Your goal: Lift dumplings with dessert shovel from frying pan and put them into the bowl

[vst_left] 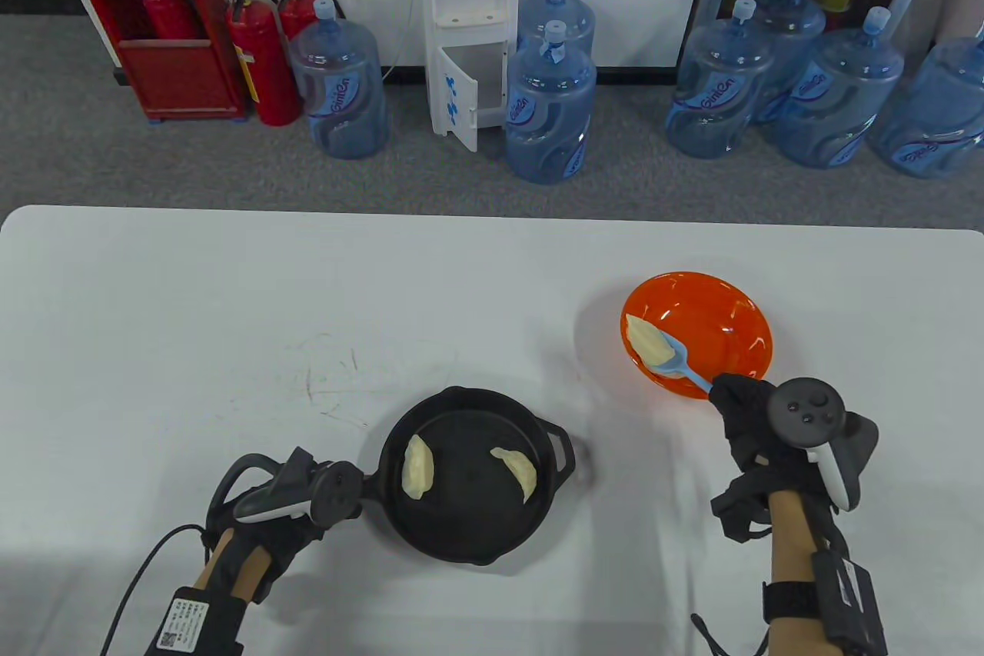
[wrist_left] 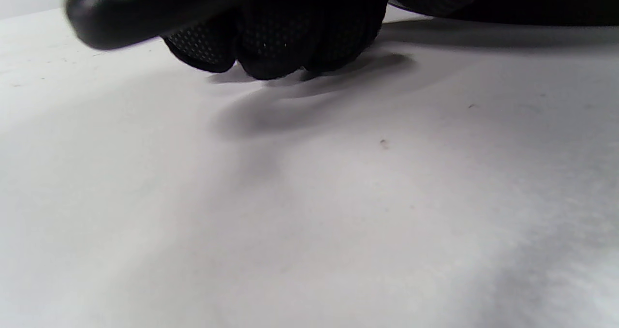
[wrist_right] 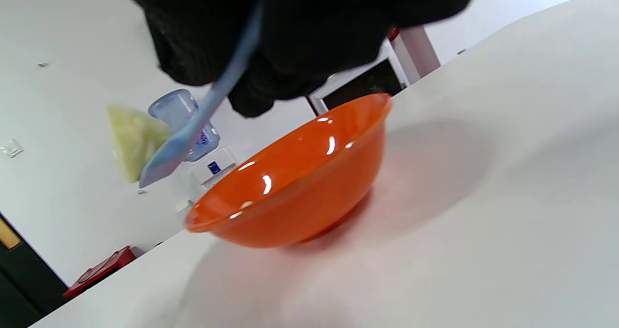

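Note:
My right hand [vst_left: 742, 398] grips the handle of a light blue dessert shovel [vst_left: 680, 364], seen also in the right wrist view as a blue shovel [wrist_right: 193, 129]. A pale dumpling [vst_left: 647, 341] lies on its blade, held above the left side of the orange bowl [vst_left: 730, 325]; in the wrist view that dumpling [wrist_right: 130, 139] hangs over the bowl's rim [wrist_right: 300, 149]. The black frying pan [vst_left: 469, 525] holds two dumplings, one on the left [vst_left: 417, 467] and one on the right [vst_left: 516, 470]. My left hand [vst_left: 307, 502] grips the pan's handle, its fingers [wrist_left: 271, 42] curled just above the table.
The white table [vst_left: 231, 318] stretches wide around the pan and bowl. Water bottles [vst_left: 550, 102], a dispenser [vst_left: 469, 25] and fire extinguishers [vst_left: 261, 64] stand on the floor beyond the table's far edge.

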Tool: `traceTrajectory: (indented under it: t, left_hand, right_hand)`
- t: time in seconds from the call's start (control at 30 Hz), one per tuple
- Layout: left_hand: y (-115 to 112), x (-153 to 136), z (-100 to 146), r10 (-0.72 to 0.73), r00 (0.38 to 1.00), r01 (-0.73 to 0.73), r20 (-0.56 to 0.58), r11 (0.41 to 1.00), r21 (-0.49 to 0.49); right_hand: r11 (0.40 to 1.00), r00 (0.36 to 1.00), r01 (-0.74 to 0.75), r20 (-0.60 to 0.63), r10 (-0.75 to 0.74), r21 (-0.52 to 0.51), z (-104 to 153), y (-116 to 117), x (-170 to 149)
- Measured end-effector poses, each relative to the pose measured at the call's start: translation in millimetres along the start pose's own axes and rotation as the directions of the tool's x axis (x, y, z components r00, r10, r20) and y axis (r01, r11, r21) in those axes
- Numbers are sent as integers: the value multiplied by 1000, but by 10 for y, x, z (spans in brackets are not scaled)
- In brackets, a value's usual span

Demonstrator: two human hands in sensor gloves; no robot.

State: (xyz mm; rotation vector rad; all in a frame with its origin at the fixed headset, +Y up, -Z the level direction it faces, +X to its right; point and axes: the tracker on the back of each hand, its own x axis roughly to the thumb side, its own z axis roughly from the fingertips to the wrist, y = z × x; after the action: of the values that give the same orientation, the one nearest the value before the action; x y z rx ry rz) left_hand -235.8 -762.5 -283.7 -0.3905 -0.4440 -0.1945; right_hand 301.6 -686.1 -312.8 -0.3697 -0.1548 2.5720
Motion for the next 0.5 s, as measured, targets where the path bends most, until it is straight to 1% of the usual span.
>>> traceTrajectory:
  t: [0.17,0.3,0.5]
  left_hand:
    - [-1,-2,0,3,1000,-3,0,1000,1]
    - [-2,-3,-1,5,1000,-5,0,1000,0]
    - [-5,-4,-2,10,1000,-10,2,1000,0]
  right_hand:
    - [1000,999,-9,-53,8,-20,-33,-44,-153]
    - [997,993,-72,-92,69,-19,-59,-43,-246]
    - [993,986,-114,-128,110,-25,-77,-19,-327]
